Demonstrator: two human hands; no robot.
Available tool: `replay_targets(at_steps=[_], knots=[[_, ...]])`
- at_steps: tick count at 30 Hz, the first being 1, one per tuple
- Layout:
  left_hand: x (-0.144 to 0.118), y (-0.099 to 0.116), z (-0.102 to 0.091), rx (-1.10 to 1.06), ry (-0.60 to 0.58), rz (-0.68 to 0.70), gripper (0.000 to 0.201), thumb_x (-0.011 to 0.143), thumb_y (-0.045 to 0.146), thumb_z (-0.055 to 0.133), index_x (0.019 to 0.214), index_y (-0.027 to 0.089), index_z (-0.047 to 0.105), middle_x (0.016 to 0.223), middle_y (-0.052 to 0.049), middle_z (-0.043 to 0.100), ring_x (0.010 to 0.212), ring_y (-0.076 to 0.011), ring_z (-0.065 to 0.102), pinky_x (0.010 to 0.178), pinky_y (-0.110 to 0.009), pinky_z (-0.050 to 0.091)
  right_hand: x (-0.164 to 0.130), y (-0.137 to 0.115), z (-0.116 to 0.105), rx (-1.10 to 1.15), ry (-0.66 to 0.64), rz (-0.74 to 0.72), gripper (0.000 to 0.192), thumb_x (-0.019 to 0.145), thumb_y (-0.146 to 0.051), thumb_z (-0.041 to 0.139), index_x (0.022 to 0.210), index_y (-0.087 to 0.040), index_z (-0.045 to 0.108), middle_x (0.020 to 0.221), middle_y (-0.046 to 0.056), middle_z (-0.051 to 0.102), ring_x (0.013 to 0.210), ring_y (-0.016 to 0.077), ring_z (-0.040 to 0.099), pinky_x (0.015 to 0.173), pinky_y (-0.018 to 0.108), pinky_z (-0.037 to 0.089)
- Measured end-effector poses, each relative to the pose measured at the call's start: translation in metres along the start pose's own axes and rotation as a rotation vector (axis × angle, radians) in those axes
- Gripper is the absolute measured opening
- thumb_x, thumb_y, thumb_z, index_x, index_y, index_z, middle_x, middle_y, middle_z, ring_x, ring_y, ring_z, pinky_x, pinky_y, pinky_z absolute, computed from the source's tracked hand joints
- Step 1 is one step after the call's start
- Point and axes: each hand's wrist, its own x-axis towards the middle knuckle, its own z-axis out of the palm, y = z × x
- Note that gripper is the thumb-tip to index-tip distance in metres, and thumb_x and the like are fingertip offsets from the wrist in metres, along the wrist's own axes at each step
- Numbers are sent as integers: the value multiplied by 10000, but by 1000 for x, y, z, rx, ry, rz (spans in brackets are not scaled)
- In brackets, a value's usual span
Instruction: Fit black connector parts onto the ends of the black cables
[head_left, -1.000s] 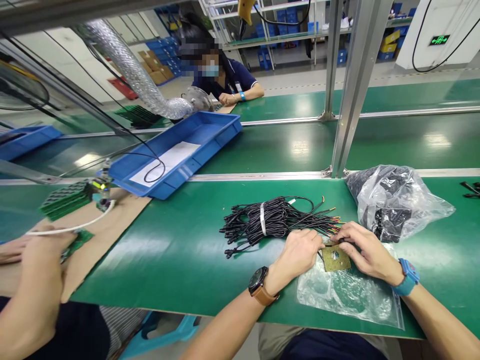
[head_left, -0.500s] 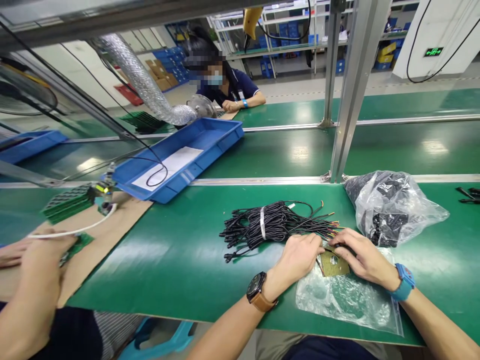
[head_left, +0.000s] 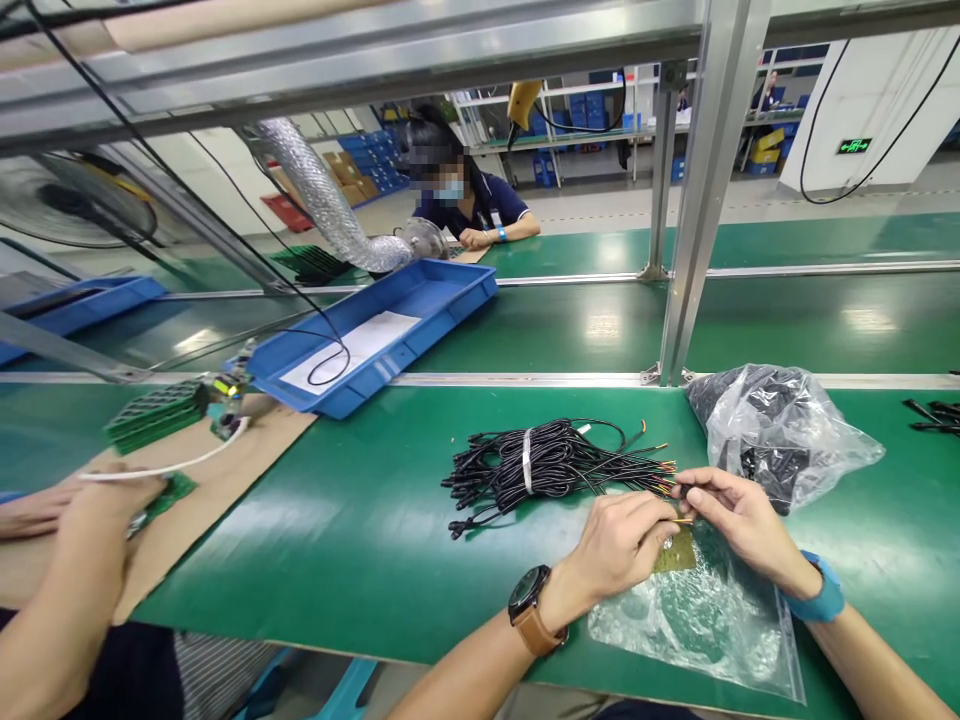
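Wire ends, thin and orange-tipped, trail right out of the black bundled cable harness, their length running left to right. My right hand pinches one tip; my left hand, fingers curled together, holds the small yellow-green circuit board just nearer, over a clear plastic zip bag.

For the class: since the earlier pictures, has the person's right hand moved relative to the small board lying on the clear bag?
Yes. The right hand has lifted off the small board and drawn back toward the wire bundle, its fingertips now pinching wire ends above the board's far edge.
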Motion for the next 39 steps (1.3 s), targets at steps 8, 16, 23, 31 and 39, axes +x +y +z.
replay_targets(at_steps=[8,16,23,31,39], knots=[[1,-1,4,14,172,-100,243,990,239,517,847,164,698,691,-29,693,565,-118,595,555,-239,450,-4,-5,9,161,-21,52,404,874,-564,732,998,-183,681,778,19,619,677,151,571,635,289,489],[0,-2,3,15,173,-106,261,983,236,519,818,170,710,664,-24,682,551,-114,585,545,-232,450,-4,-4,10,106,-45,68,464,849,-618,730,1012,-188,667,804,30,647,705,169,598,676,310,501],[0,-4,4,47,148,-89,299,986,227,497,759,166,682,631,-16,654,545,-109,561,531,-236,386,-4,0,8,112,-82,43,395,882,-553,733,1023,-189,675,821,26,660,728,160,619,690,295,506],[-2,-7,4,103,102,-90,310,985,238,482,764,166,687,607,-12,615,532,-110,532,532,-245,352,-4,6,7,38,-62,3,355,892,-517,733,1018,-190,681,850,33,675,738,166,641,718,309,540],[-2,-7,4,76,128,-79,235,961,221,535,801,169,699,619,3,624,526,-105,536,522,-244,348,-5,6,6,-29,-86,-45,308,938,-494,678,1029,-200,670,840,34,689,725,169,664,699,294,566]])
